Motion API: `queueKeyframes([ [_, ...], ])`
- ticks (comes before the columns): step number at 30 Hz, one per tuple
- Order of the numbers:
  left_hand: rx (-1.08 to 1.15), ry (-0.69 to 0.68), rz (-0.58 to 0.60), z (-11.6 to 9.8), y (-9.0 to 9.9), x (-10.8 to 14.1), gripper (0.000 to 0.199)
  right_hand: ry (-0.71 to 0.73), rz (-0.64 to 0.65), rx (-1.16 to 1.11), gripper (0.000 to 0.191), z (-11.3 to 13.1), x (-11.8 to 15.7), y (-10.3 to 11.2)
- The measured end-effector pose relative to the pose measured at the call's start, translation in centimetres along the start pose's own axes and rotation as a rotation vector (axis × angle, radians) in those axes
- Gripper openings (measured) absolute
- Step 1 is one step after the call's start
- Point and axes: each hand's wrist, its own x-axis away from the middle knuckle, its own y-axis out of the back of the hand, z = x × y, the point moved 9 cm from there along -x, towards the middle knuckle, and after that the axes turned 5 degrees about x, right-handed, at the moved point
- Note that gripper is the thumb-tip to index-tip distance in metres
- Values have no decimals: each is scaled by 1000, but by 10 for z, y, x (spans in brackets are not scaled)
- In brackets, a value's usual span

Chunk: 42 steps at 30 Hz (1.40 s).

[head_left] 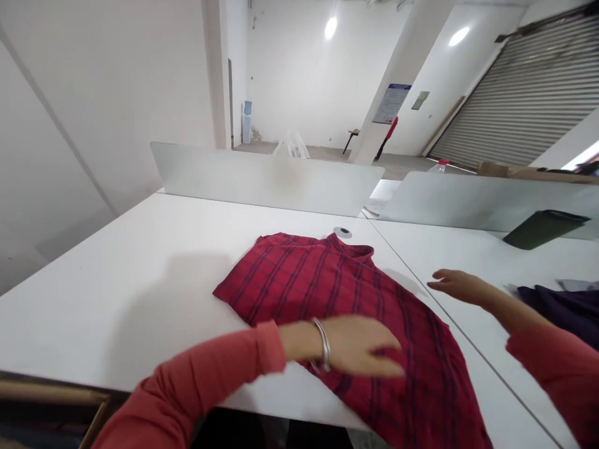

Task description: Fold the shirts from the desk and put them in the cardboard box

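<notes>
A red shirt with dark plaid lines lies spread on the white table, its collar toward the far side and its lower end hanging at the near edge. Over the middle of the shirt is my left hand, slightly blurred, fingers apart and holding nothing; whether it touches the cloth I cannot tell. A silver bracelet circles that wrist. My right hand hovers to the right of the shirt above the table seam, fingers stretched out and nothing in them.
Frosted divider panels line the back of the white table. On the right lie a dark green object and dark purple cloth. A cardboard box stands below the near left edge. A cable hole sits beyond the collar.
</notes>
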Motion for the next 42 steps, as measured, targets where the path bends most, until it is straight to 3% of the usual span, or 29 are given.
queueKeyframes([
  [1, -84, 158, -66, 33, 25, 1, 26, 3, 29, 24, 15, 3, -2, 1],
  [3, -161, 300, -132, 88, 69, 0, 29, 45, 92, 76, 7, 28, -3, 2],
  [6, -247, 457, -184, 165, 118, -4, 33, 269, 115, 30, 25, 105, 9, -11],
  [9, -322, 595, -206, 228, 137, -6, 24, 648, 28, -18, 31, 186, 44, -44],
  [11, -353, 637, -185, 256, 136, -8, 22, 769, -71, -38, 34, 211, 64, -69],
  [13, -371, 642, -145, 273, 130, -10, 23, 778, -127, -35, 37, 215, 74, -91],
  [16, -383, 626, -113, 286, 125, -12, 22, 757, -134, -19, 40, 209, 77, -108],
  [26, -356, 720, -280, 312, 151, 1, 25, 741, -118, -29, 41, 206, 74, -105],
  [29, -398, 702, -330, 303, 157, 5, 30, 736, -112, -30, 41, 206, 75, -105],
  [31, -464, 607, -359, 282, 158, 6, 33, 736, -114, -38, 41, 206, 74, -104],
  [35, -574, 390, -199, 242, 123, 10, 38, 742, -117, -46, 41, 206, 74, -104],
  [38, -536, 503, -71, 251, 96, 23, 48, 738, -113, -43, 41, 206, 74, -106],
  [42, -547, 605, -19, 263, 90, 30, 50, 720, -55, -69, 40, 210, 73, -103],
])
